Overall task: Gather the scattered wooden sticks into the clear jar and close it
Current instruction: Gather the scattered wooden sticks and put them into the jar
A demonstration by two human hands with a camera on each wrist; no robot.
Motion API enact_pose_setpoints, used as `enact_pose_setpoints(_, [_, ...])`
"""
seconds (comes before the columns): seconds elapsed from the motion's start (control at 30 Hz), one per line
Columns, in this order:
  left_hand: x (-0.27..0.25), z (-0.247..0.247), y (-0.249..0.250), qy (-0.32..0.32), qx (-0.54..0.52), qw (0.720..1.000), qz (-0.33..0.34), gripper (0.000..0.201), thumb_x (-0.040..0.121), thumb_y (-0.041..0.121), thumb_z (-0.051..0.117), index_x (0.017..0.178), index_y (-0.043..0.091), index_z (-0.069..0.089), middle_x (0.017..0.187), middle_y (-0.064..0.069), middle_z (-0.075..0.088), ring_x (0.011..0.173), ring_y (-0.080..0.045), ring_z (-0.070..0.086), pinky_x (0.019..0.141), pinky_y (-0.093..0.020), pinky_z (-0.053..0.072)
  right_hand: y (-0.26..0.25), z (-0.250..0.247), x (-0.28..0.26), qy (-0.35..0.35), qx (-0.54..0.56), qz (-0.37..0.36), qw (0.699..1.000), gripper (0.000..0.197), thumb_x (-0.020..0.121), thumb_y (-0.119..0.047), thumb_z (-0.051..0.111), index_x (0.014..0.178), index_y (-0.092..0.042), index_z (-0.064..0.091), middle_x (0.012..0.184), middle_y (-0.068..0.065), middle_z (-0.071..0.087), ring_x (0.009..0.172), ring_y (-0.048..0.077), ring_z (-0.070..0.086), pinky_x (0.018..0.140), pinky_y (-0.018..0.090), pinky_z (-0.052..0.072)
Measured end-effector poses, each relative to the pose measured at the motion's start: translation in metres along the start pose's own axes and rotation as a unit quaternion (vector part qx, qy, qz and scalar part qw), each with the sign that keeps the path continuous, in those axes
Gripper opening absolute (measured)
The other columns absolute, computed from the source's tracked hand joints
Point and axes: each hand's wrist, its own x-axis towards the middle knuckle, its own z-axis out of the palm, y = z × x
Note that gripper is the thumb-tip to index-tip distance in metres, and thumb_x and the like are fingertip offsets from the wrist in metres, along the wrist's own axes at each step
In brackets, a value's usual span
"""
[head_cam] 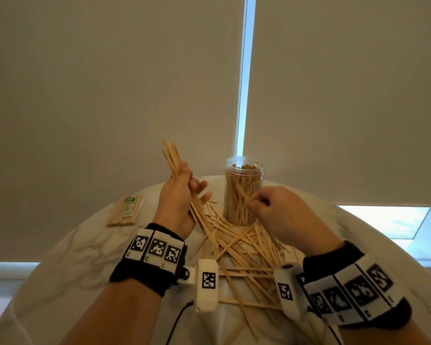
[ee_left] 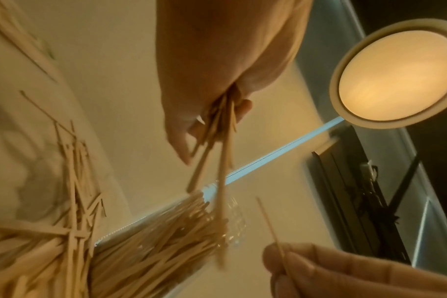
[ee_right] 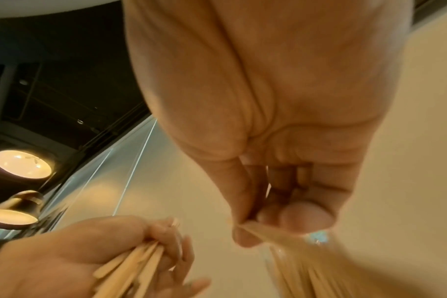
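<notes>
Nearest on the white marble-patterned round table (head_cam: 60,257) lies a loose heap of thin flat pale wooden sticks (head_cam: 244,247). Above its left edge the left hand (head_cam: 179,202) grips a slanted bundle of wooden sticks (head_cam: 172,155), thumb and palm closed round it, the other fingers partly extended. To the right, the right hand (head_cam: 276,210) pinches a single thin stick (ee_left: 269,225) between curled fingertips, just beside the clear cylindrical plastic jar (head_cam: 244,192). The jar stands upright beyond the heap, lidless and crowded with sticks. A wrapped packet of sticks (head_cam: 127,210) lies far left.
</notes>
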Motion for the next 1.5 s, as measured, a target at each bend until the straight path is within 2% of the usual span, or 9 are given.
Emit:
enact_pose_setpoints(0.2, [-0.033, 0.028, -0.014, -0.199, 0.075, 0.976, -0.047, 0.035, 0.104, 0.038, 0.044, 0.111, 0.009, 0.063, 0.106, -0.015, 0.073, 0.093, -0.032, 0.071, 0.085, -0.05, 0.056, -0.008, -0.018, -0.006, 0.109, 0.245, -0.057, 0.962, 0.015, 0.097, -0.02, 0.061, 0.092, -0.015, 0.074, 0.072, -0.006, 0.074, 0.063, 0.006, 0.07, 0.057, 0.017, 0.055])
enact_pose_setpoints(0.4, [-0.046, 0.042, -0.036, -0.191, 0.08, 0.978, 0.027, 0.034, 0.101, 0.04, 0.048, 0.112, 0.012, 0.065, 0.062, 0.003, 0.046, 0.047, -0.009, 0.039, 0.043, -0.021, 0.035, -0.002, -0.01, 0.002, 0.193, 0.109, -0.076, 0.972, 0.017, 0.091, -0.041, 0.066, 0.107, -0.038, 0.074, 0.098, -0.013, 0.063, 0.09, 0.001, 0.061, 0.074, 0.018, 0.044])
enact_pose_setpoints(0.6, [-0.027, 0.034, -0.015, -0.081, -0.08, 0.991, 0.068, 0.017, 0.101, 0.032, 0.052, 0.092, 0.018, 0.051, 0.063, 0.004, 0.039, 0.048, -0.007, 0.034, 0.043, -0.02, 0.033, -0.002, -0.014, -0.007, -0.273, 0.068, -0.003, 0.96, 0.042, 0.082, -0.053, 0.071, 0.107, -0.019, 0.071, 0.092, -0.004, 0.077, 0.077, 0.011, 0.075, 0.081, 0.033, 0.061])
enact_pose_setpoints(0.73, [-0.029, 0.038, -0.018, -0.108, -0.093, 0.989, 0.037, 0.023, 0.101, 0.034, 0.053, 0.086, 0.017, 0.045, 0.062, 0.003, 0.039, 0.047, -0.008, 0.032, 0.041, -0.019, 0.031, -0.005, 0.0, -0.006, -0.22, 0.189, -0.003, 0.957, 0.018, 0.094, -0.012, 0.067, 0.096, 0.006, 0.07, 0.083, 0.012, 0.077, 0.07, 0.018, 0.074, 0.067, 0.024, 0.06])
enact_pose_setpoints(0.87, [-0.031, 0.033, -0.019, -0.17, 0.05, 0.983, 0.052, 0.024, 0.101, 0.039, 0.052, 0.09, 0.018, 0.05, 0.06, 0.007, 0.04, 0.046, -0.007, 0.034, 0.042, -0.019, 0.029, -0.003, -0.001, -0.005, -0.185, 0.052, -0.034, 0.981, 0.023, 0.09, -0.029, 0.072, 0.106, -0.013, 0.072, 0.089, 0.001, 0.076, 0.08, 0.013, 0.073, 0.078, 0.03, 0.061])
enact_pose_setpoints(1.0, [-0.031, 0.022, -0.016, -0.256, 0.285, 0.923, 0.029, 0.028, 0.1, 0.042, 0.051, 0.101, 0.017, 0.062, 0.053, 0.011, 0.05, 0.043, -0.003, 0.043, 0.044, -0.019, 0.036, 0.002, -0.026, -0.002, 0.031, 0.061, -0.022, 0.997, 0.032, 0.1, -0.044, 0.052, 0.126, -0.028, 0.06, 0.108, -0.003, 0.071, 0.097, 0.017, 0.068, 0.089, 0.039, 0.057])
enact_pose_setpoints(1.17, [-0.035, 0.023, -0.018, -0.355, 0.491, 0.79, 0.09, 0.021, 0.093, 0.051, 0.06, 0.103, 0.033, 0.066, 0.07, 0.01, 0.066, 0.058, -0.01, 0.057, 0.059, -0.028, 0.051, 0.006, -0.06, -0.004, 0.281, 0.183, -0.01, 0.942, 0.055, 0.103, -0.057, 0.031, 0.151, -0.031, 0.038, 0.152, -0.012, 0.042, 0.133, 0.0, 0.037, 0.105, 0.024, 0.028])
enact_pose_setpoints(1.33, [-0.044, 0.038, -0.023, -0.345, 0.548, 0.744, 0.165, 0.029, 0.091, 0.048, 0.064, 0.116, 0.034, 0.065, 0.091, 0.006, 0.071, 0.079, -0.011, 0.067, 0.077, -0.034, 0.057, 0.005, -0.037, -0.003, 0.032, 0.126, 0.004, 0.992, 0.047, 0.106, -0.047, 0.033, 0.099, -0.023, 0.072, 0.095, 0.0, 0.073, 0.095, 0.015, 0.066, 0.093, 0.039, 0.05])
enact_pose_setpoints(1.5, [-0.04, 0.034, -0.021, -0.329, 0.565, 0.733, 0.184, 0.025, 0.09, 0.049, 0.062, 0.108, 0.032, 0.065, 0.089, 0.005, 0.072, 0.08, -0.012, 0.068, 0.077, -0.034, 0.058, 0.003, -0.038, -0.001, 0.107, 0.091, -0.017, 0.99, 0.048, 0.106, -0.049, 0.029, 0.103, -0.02, 0.068, 0.096, -0.002, 0.067, 0.091, 0.01, 0.061, 0.076, 0.027, 0.045])
